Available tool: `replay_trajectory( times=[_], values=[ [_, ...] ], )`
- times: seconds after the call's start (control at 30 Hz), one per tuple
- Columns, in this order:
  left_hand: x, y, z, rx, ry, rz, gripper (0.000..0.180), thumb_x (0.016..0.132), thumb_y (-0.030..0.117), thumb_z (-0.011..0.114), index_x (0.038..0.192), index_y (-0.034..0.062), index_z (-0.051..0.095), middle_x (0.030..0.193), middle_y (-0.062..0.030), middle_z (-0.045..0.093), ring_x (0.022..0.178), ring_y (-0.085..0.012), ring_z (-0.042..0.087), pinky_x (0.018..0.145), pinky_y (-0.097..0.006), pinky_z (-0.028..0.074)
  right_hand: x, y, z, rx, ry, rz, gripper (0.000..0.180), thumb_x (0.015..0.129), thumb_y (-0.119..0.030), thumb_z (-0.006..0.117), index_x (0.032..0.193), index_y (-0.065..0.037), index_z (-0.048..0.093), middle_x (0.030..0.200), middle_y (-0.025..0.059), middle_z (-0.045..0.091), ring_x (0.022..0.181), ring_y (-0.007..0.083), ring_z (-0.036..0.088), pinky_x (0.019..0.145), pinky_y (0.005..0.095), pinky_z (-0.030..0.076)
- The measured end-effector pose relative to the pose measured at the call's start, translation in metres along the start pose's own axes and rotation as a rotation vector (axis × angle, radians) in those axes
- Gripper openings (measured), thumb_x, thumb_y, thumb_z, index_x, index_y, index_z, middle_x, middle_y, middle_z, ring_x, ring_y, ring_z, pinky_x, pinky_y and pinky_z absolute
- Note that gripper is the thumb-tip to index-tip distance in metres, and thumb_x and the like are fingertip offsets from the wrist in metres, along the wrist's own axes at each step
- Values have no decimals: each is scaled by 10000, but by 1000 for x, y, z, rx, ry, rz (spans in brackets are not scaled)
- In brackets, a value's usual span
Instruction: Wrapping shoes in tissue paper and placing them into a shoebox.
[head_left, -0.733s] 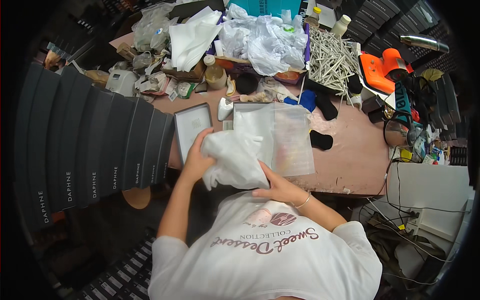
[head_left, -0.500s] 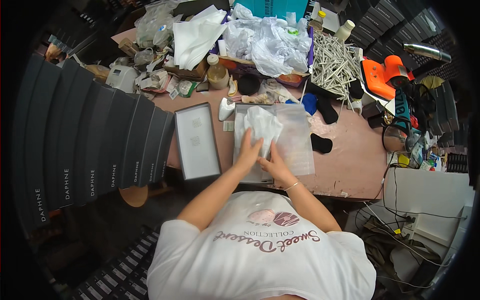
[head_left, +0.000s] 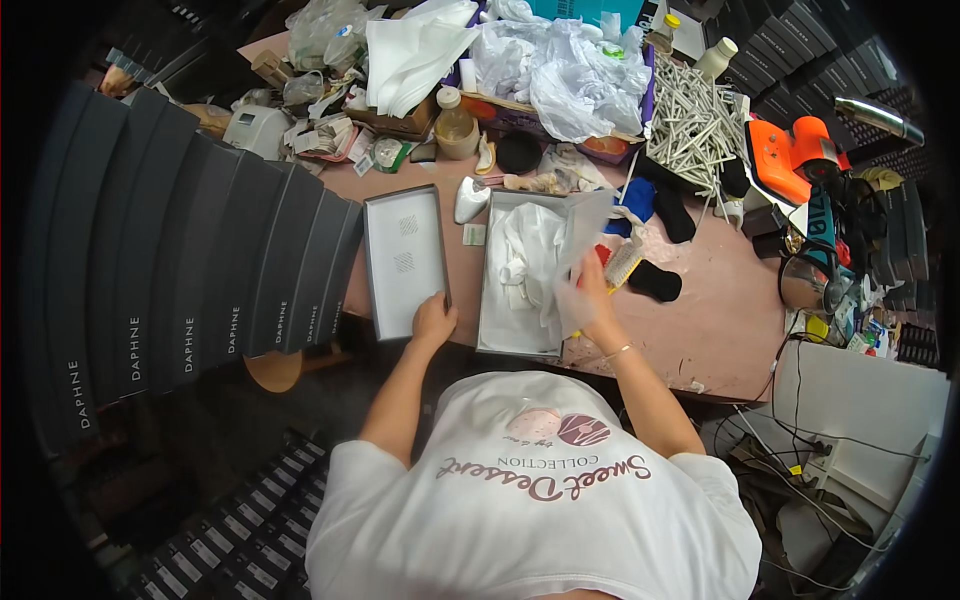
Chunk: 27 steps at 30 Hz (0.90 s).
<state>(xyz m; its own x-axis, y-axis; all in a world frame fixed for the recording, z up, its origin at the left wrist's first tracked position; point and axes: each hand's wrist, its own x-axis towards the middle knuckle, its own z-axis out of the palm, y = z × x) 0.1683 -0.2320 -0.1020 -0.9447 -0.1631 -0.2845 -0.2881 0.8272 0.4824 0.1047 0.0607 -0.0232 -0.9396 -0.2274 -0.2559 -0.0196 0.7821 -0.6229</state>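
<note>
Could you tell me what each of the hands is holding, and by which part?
The left hand grips the grey box lid at its near corner. The right hand holds a sheet of tissue paper by its lower edge, over the open box.

Right hand (head_left: 590, 300) blurred — its fingers' grip on the tissue sheet (head_left: 580, 235) unclear.

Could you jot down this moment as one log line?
left hand: on near end of grey box lid | right hand: holding translucent sheet over open grey box | inside: white wrapped item
</note>
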Motion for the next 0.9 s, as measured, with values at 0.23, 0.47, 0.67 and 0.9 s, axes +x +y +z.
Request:
replay_trajectory(
  times=[0.23, 0.47, 0.67, 0.9],
  values=[
    [-80, 51, -123, -511, 16, 128, 209, 885, 154, 560, 845, -51, 557, 698, -103, 557, 679, -128, 541, 608, -283, 434, 8, -43, 47, -414, -24, -422, 771, 812, -424, 613, 1397, -36, 293, 1416, 216, 322, 1323, 377, 281, 1091, 449, 219],
    [-76, 135, -101, -1309, -525, 146, 309, 971, 258, 472, 1021, -26, 582, 907, 8, 596, 836, -34, 502, 730, -204, 425, -13, -6, -22, 1554, -23, 27, 763, 899, -656, 256, 1294, -22, 414, 1238, 99, 526, 1161, 222, 497, 1005, 384, 384],
    [-53, 137, -48, -205, -38, 576, 450, 897, 346, 550, 1094, -59, 566, 1251, -253, 443, 1134, -335, 469, 935, -352, 399, -51, 62, -9, 931, 247, 309, 517, 958, -409, 420, 1178, 50, 514, 1074, 116, 598, 932, 180, 584, 827, 299, 470],
    [-27, 57, -4, -818, -213, 69, 662, 881, 410, 567, 1332, -35, 375, 1448, -227, 251, 1356, -416, 170, 1076, -520, 204, 14, 12, 35, 302, 126, 301, 460, 962, -373, 410, 1206, -6, 542, 1143, 208, 598, 1014, 322, 569, 912, 371, 409]
  ],
)
